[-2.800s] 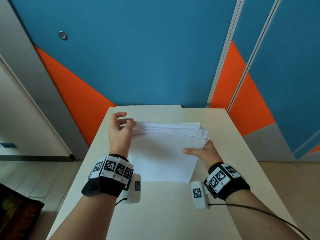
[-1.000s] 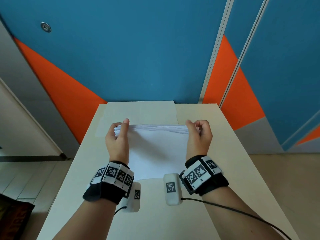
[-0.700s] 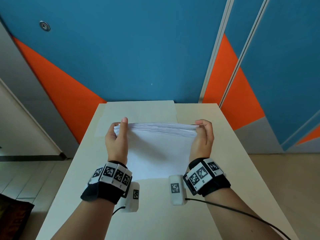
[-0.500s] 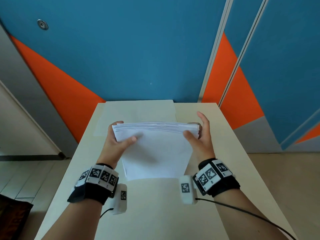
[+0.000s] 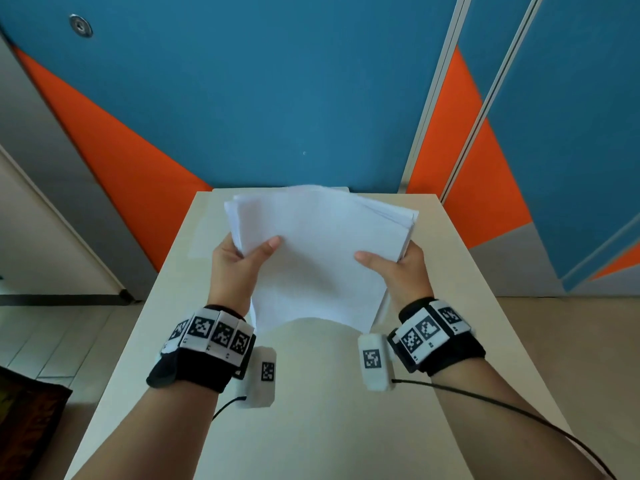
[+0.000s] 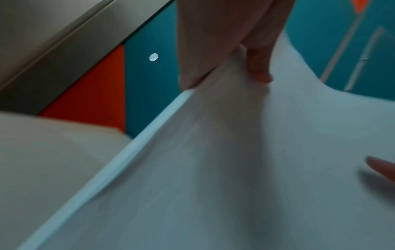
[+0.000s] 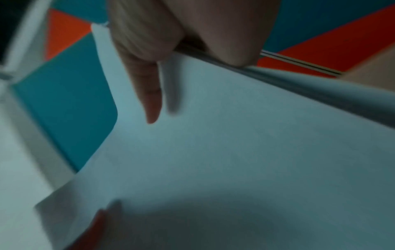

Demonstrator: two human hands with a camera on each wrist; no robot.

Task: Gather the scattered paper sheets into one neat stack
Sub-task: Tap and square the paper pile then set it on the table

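A stack of white paper sheets [image 5: 318, 258] is held up off the cream table [image 5: 311, 410], tilted with its far edge raised. My left hand [image 5: 239, 261] grips the stack's left edge, thumb on top and fingers underneath. At the right edge my right hand [image 5: 398, 268] grips it the same way. The sheets fan slightly at the far right corner. In the left wrist view the stack [image 6: 235, 160] fills the frame under my thumb. The right wrist view shows the stack [image 7: 235, 143] pinched between thumb and fingers.
The narrow table runs up to a blue and orange wall [image 5: 277, 98]. A single pale sheet [image 5: 204, 237] seems to lie flat on the table's far left part. A black cable [image 5: 502, 407] trails from my right wrist. Floor lies on both sides.
Both hands shifted from squaring the stack's far edge on the table to gripping its sides. They have lifted and tilted the stack upward.
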